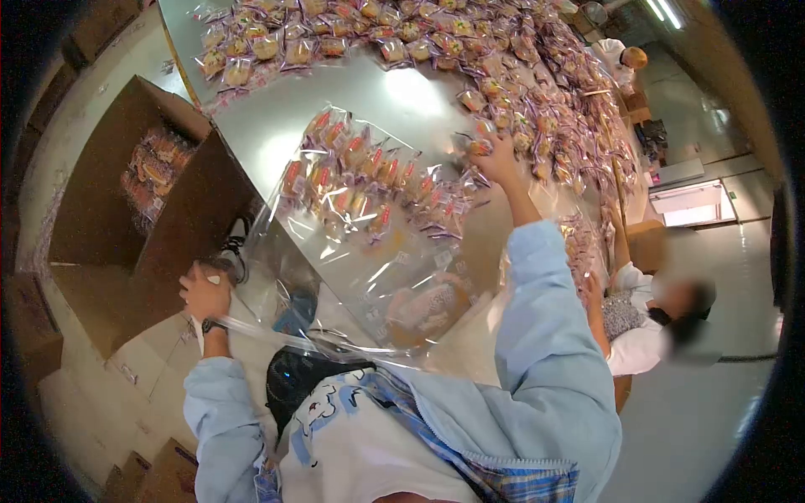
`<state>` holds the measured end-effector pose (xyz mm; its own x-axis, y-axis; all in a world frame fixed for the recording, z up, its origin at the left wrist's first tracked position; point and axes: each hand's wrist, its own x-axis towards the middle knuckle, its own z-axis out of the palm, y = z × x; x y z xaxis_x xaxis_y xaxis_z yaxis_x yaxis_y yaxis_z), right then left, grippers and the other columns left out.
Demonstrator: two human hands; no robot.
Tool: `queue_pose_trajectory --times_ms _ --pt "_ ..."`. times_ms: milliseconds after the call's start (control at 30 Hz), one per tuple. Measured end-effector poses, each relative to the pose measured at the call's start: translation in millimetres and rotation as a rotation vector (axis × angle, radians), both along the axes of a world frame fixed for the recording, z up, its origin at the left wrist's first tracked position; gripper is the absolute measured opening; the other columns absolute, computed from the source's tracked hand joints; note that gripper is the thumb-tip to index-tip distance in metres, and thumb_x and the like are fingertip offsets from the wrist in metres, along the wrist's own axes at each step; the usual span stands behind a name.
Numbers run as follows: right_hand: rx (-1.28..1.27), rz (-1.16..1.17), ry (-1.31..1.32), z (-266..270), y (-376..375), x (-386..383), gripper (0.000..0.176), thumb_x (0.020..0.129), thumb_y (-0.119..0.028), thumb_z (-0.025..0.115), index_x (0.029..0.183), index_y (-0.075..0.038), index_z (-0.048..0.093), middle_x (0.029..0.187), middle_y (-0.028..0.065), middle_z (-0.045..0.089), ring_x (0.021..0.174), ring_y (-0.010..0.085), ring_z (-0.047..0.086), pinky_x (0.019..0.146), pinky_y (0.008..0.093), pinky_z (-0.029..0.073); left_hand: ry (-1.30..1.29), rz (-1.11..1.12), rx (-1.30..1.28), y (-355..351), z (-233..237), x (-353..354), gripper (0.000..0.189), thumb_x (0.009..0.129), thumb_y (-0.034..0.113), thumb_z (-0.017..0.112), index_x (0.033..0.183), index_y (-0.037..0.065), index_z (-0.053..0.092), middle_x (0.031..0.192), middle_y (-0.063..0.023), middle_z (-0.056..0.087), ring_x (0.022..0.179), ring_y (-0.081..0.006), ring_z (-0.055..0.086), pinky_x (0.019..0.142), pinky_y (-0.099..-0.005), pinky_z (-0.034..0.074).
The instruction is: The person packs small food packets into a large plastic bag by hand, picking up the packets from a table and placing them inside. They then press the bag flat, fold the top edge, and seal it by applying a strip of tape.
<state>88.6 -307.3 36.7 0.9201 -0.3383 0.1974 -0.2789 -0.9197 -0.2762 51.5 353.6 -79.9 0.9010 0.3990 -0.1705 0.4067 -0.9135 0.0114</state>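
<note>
A large clear plastic bag [394, 272] spreads across the near end of the metal table, with rows of individually wrapped pastries [360, 163] inside it. My left hand [207, 292], wearing a dark wristband, is closed at the bag's mouth on the left, beside the cardboard box. Out over the table, my right hand [501, 161] is closed around wrapped pastries [480, 144] at the edge of a big pile [520, 109]. Its fingertips are partly hidden by the wrappers.
An open cardboard box [101, 243] holding bagged pastries [155, 172] stands left of the metal table [335, 80]. At the right, a co-worker [633, 323] reaches to the table; another person [619, 63] is farther back. More cartons [159, 474] lie at lower left.
</note>
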Motion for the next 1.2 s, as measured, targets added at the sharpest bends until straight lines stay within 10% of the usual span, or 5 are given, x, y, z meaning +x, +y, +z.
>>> queue_pose_trajectory --times_ms 233,333,600,833,1200 --pt "0.284 -0.065 -0.393 31.6 -17.0 -150.2 0.059 0.077 -0.023 0.088 0.127 -0.002 0.065 0.129 0.0185 0.057 0.121 0.0317 0.058 0.101 0.0414 0.049 -0.529 -0.244 -0.23 44.4 -35.6 -22.2 0.05 0.093 0.035 0.071 0.135 0.01 0.063 0.142 -0.018 0.055 0.128 -0.0359 0.054 0.101 -0.0489 0.049" --pt "0.548 -0.21 -0.451 44.6 18.3 -215.2 0.047 0.083 -0.013 0.084 0.124 -0.001 0.066 0.118 0.0123 0.064 0.105 0.0236 0.064 0.087 0.0349 0.053 -0.634 -0.237 -0.935 3.7 -0.7 -51.6 0.042 0.095 0.028 0.07 0.128 0.003 0.066 0.135 -0.0158 0.06 0.124 -0.0286 0.057 0.101 -0.0403 0.049" --pt "0.927 -0.401 -0.391 13.6 121.9 -294.3 0.024 0.091 -0.009 0.075 0.113 -0.003 0.07 0.081 0.0051 0.071 0.057 0.0126 0.063 0.048 0.0261 0.049 0.362 0.357 -2.505 -110.6 40.4 -114.3 0.07 0.105 0.046 0.051 0.159 0.007 0.031 0.153 -0.0156 0.047 0.131 -0.0316 0.053 0.107 -0.0525 0.048" --pt "1.235 -0.521 -0.671 41.4 153.3 -299.4 0.032 0.087 -0.006 0.081 0.112 -0.001 0.062 0.092 0.0075 0.071 0.075 0.0144 0.069 0.062 0.0302 0.056 0.104 -0.037 -2.127 -146.7 100.9 -112.3 0.069 0.099 0.017 0.066 0.157 0.006 0.032 0.149 -0.0154 0.048 0.125 -0.0285 0.058 0.097 -0.0485 0.057" --pt "0.136 -0.357 -0.385 -7.1 141.9 -334.8 0.074 0.078 -0.024 0.09 0.135 0.007 0.055 0.139 0.0232 0.052 0.131 0.0334 0.052 0.112 0.0436 0.04 -0.22 0.248 -1.707 -22.7 16.5 -151.1 0.052 0.098 0.018 0.067 0.146 0.009 0.049 0.133 -0.0104 0.058 0.103 -0.017 0.062 0.079 -0.0295 0.054"
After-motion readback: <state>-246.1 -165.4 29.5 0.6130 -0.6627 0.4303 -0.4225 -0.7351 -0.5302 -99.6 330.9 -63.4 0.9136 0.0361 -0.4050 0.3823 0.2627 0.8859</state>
